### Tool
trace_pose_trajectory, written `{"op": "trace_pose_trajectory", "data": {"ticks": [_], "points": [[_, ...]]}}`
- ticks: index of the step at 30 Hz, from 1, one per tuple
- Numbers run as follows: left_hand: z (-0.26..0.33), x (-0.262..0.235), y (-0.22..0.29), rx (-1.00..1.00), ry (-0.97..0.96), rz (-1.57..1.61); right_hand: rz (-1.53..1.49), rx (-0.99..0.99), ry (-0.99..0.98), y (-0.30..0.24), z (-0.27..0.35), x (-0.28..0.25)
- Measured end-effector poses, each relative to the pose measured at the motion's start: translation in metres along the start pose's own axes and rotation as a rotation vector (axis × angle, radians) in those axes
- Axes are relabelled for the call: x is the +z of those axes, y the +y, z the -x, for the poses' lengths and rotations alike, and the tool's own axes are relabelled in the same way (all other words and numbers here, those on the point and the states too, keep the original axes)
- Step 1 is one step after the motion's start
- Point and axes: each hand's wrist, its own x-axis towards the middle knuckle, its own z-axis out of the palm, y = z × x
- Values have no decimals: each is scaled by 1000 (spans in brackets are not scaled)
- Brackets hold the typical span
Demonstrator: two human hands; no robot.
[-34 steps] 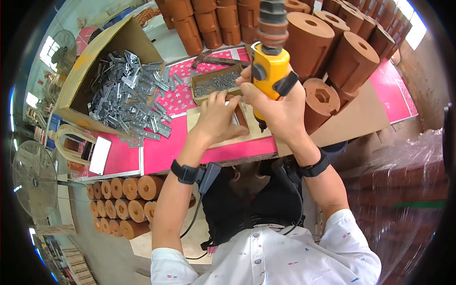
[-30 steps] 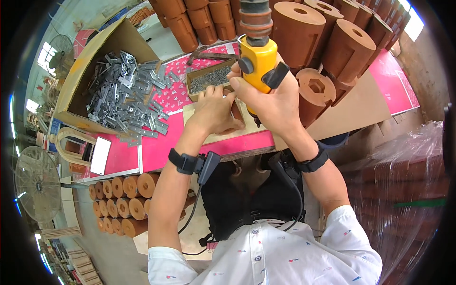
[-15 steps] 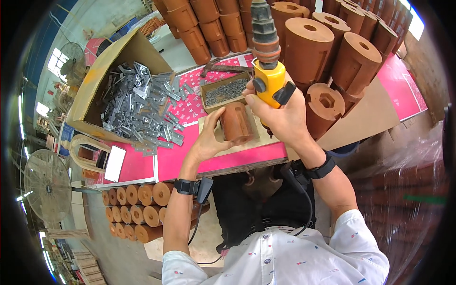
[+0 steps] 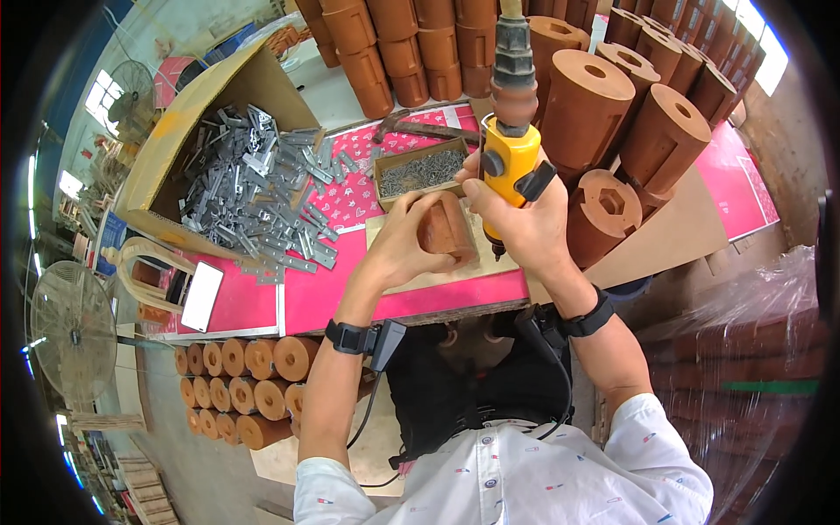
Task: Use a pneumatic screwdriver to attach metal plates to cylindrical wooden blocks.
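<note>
My left hand (image 4: 395,248) is wrapped round a reddish-brown wooden cylinder (image 4: 448,234) lying on a pale board (image 4: 404,282) near the table's front edge. In my right hand (image 4: 535,229) is a yellow power screwdriver (image 4: 510,171), held upright with a dark hose fitting on top. Its bit points down just right of the cylinder, apart from it. Behind the cylinder sits a shallow cardboard box of small screws (image 4: 424,171). A hammer (image 4: 430,129) lies beyond that box.
A large cardboard box (image 4: 157,188) at the left spills metal brackets (image 4: 262,188) onto the pink tabletop (image 4: 341,308). A white-screened phone (image 4: 202,297) lies near the front edge. Stacked brown cylinders (image 4: 588,96) stand at the back and right; more (image 4: 254,398) are piled below the table.
My left hand has shifted its grip, with its fingers now further over the cylinder, which has turned. The screwdriver's bit now shows to the right of the cylinder.
</note>
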Motion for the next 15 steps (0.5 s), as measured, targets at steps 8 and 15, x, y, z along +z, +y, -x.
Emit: {"op": "trace_pose_trajectory", "data": {"ticks": [8, 15], "points": [[7, 12, -18, 95, 102, 69, -46, 2, -20, 6, -5, 6], [9, 9, -24, 110, 122, 90, -11, 25, -22, 7, -6, 3]]}}
